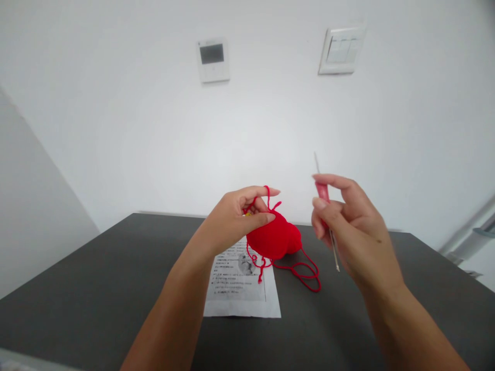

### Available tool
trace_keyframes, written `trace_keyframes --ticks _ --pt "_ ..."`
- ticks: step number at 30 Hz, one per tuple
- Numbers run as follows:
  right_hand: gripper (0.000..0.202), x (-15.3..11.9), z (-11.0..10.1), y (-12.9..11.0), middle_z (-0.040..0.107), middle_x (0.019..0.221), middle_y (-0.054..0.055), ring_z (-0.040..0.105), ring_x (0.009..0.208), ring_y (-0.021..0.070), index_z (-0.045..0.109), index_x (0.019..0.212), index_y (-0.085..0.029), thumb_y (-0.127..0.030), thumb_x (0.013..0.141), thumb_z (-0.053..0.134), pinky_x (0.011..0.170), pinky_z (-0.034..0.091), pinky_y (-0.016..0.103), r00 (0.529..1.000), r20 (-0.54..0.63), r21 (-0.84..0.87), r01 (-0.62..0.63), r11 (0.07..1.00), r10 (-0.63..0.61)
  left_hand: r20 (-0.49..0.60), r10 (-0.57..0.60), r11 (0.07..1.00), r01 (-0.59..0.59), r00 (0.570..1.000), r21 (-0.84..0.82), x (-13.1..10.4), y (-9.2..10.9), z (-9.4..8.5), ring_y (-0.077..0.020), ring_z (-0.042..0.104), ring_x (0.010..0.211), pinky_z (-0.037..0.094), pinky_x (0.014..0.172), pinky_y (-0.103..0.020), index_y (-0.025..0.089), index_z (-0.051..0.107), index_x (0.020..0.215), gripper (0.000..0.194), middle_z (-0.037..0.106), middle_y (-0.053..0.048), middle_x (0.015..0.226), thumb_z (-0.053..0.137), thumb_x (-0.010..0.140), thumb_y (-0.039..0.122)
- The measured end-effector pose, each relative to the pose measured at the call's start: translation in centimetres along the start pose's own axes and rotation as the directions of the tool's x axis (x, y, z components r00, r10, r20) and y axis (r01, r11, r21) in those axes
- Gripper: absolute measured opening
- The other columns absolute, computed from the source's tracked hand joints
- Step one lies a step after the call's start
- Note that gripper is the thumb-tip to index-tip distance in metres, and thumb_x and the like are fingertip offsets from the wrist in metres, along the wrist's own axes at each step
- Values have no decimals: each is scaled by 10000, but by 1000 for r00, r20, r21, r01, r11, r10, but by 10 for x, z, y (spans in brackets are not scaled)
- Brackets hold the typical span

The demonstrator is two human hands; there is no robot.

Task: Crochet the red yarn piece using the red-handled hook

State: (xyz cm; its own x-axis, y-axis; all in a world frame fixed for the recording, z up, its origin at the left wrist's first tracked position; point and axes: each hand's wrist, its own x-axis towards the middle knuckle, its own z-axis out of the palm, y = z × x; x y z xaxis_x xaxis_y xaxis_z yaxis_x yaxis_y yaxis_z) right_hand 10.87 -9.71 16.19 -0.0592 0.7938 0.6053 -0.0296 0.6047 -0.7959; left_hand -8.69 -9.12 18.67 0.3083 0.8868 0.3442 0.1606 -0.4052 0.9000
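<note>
My left hand (pixel 247 208) pinches a red crocheted piece (pixel 266 238) between thumb and fingers, and a strand of red yarn (pixel 267 193) loops over its raised index finger. Away to the right, my right hand (pixel 344 216) holds a crochet hook (pixel 322 191) by its pinkish-red grip. Thin metal shafts stick out above and below that grip, and the hook does not touch the yarn. Part of a rounded red mass (pixel 294 238) shows just behind the crocheted piece; I cannot tell whether it is a yarn ball. Loose yarn (pixel 309 275) curls on the table beneath.
A printed sheet of paper (pixel 243 304) with text and a small picture lies on the dark grey table (pixel 127 268), partly under the yarn. Behind the table rises a white wall (pixel 266 129) with a small display panel (pixel 213 61) and a light switch (pixel 341 51).
</note>
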Motion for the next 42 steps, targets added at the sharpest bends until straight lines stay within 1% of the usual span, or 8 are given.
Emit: trace_keyframes --ticks 6,9,12,17,25,34,38,42 --pt "239 2 -4 -6 753 907 94 678 705 214 660 1003 -202 -379 881 556 589 527 345 989 98 282 76 956 -107 3 0 999 0 1000 -38 0 0 -1 -89 509 656 411 640 -245 146 638 1157 417 551 24 711 671 743 186" --pt "90 0 -1 -6 731 698 36 647 580 185 656 873 -216 -294 862 614 532 495 315 987 25 296 145 944 -159 6 -4 997 4 1000 -73 0 0 -2 -82 503 644 409 635 -241 138 639 1149 421 552 25 713 685 733 191" --pt "293 -2 1 -5 623 493 11 563 444 158 653 733 -197 -361 931 512 456 431 292 974 12 293 212 932 -225 16 -16 995 17 1000 -99 0 -1 -2 -81 504 635 408 630 -242 139 636 1158 445 556 24 713 700 721 196" --pt "442 -4 1 -8 668 567 69 581 512 182 732 843 -156 -425 958 399 490 437 318 980 89 229 155 961 -180 7 -38 991 39 999 -127 0 2 -2 -96 519 653 418 639 -252 142 621 1189 497 563 18 714 714 705 208" --pt "345 -6 -1 -4 531 416 -6 442 351 127 664 612 -216 -394 892 572 404 363 293 983 -20 153 185 971 -184 -10 -44 991 42 999 -124 -2 4 -2 -91 502 631 414 628 -249 143 624 1188 498 555 24 693 719 704 214" --pt "291 -8 1 -1 546 454 -20 494 417 107 684 703 -197 -346 919 557 456 412 255 984 15 126 173 977 -177 14 -60 992 61 998 -109 -3 6 0 -98 519 649 421 662 -261 146 616 1203 509 571 20 714 715 708 211" --pt "197 -7 2 0 639 575 -7 597 515 131 690 953 -207 -352 916 562 491 458 248 988 91 40 123 992 -126 26 -56 990 59 998 -129 -3 7 1 -103 530 659 425 668 -263 141 590 1241 548 578 14 725 711 710 197" --pt "157 -6 1 0 703 693 18 658 627 155 670 987 -210 -314 879 622 552 503 255 982 158 -104 124 987 -107 37 -42 986 48 998 -157 -4 7 1 -105 534 656 427 659 -259 151 569 1275 578 576 15 718 714 718 204"
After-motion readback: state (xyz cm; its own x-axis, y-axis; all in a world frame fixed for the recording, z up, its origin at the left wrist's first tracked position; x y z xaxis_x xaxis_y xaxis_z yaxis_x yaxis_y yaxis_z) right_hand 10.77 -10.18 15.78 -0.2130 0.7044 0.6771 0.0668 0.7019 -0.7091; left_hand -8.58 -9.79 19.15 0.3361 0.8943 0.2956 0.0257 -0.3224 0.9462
